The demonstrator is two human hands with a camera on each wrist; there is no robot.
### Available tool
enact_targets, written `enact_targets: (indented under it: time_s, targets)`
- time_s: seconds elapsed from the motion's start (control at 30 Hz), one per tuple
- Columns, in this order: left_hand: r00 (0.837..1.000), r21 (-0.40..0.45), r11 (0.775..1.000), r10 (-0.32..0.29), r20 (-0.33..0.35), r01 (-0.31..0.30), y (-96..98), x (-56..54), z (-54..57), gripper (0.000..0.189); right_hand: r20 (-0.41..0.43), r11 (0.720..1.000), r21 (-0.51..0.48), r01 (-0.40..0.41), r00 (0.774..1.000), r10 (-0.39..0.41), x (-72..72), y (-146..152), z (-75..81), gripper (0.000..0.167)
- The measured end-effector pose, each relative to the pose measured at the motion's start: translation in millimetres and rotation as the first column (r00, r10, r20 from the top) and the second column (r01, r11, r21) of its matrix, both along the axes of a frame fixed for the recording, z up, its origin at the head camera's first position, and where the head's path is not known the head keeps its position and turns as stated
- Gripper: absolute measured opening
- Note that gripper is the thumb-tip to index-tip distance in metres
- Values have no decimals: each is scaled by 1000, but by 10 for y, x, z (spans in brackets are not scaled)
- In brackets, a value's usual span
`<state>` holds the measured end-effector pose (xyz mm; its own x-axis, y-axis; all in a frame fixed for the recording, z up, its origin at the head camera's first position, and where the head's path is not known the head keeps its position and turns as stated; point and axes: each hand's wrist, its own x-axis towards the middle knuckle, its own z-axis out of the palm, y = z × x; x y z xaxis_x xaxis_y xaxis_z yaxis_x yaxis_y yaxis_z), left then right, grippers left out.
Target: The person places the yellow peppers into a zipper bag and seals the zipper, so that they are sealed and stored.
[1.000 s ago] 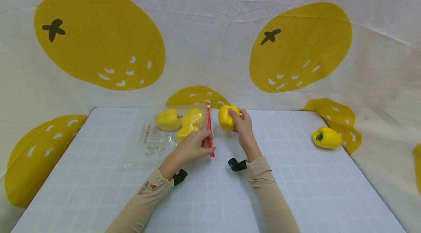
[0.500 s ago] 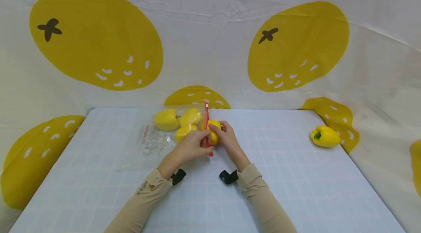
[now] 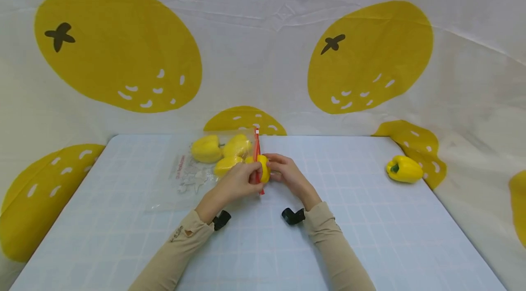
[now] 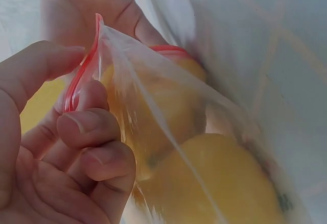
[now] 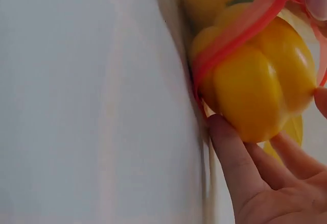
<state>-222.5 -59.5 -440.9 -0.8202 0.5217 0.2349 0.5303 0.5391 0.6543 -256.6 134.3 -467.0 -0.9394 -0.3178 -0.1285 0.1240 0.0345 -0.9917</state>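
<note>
My left hand [image 3: 235,184] pinches the red zip edge [image 3: 257,145] of a clear zip bag [image 3: 164,195] lying on the table. Several yellow bell peppers [image 3: 207,148] show through its plastic. Another yellow bell pepper [image 5: 250,86] sits in the bag's mouth, with the red rim crossing over it in the right wrist view. Against its outer end rest the fingers [image 5: 235,157] of my right hand [image 3: 291,177], fairly straight and not wrapped round it. In the left wrist view, thumb and curled fingers [image 4: 87,127] hold the rim up, while the right hand shows behind.
One more yellow bell pepper [image 3: 404,169] lies near the table's right edge. Black angled pieces [image 3: 292,216] are worn at both wrists. A white cloth [image 3: 255,53] with large yellow fruit prints hangs behind the pale checked table [image 3: 370,236].
The right hand has carried the yellow bell pepper leftward and down into the bag's mouth, and its grip has loosened to fingers touching the pepper's end. The left hand keeps pinching the rim.
</note>
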Motion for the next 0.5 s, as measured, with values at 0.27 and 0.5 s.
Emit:
enact_targets:
  time_s: [0.27,0.5]
  targets:
    - [1000,0,1000,0,5,0,-8,-1,-14,20,-44,1000,-7,28,999,-28,-25,62,-72,36]
    - [1000,10,1000,-25,-18,25,-10,-5,-29,19,-120,1000,10,2,993,-1,-14,18,-104,36]
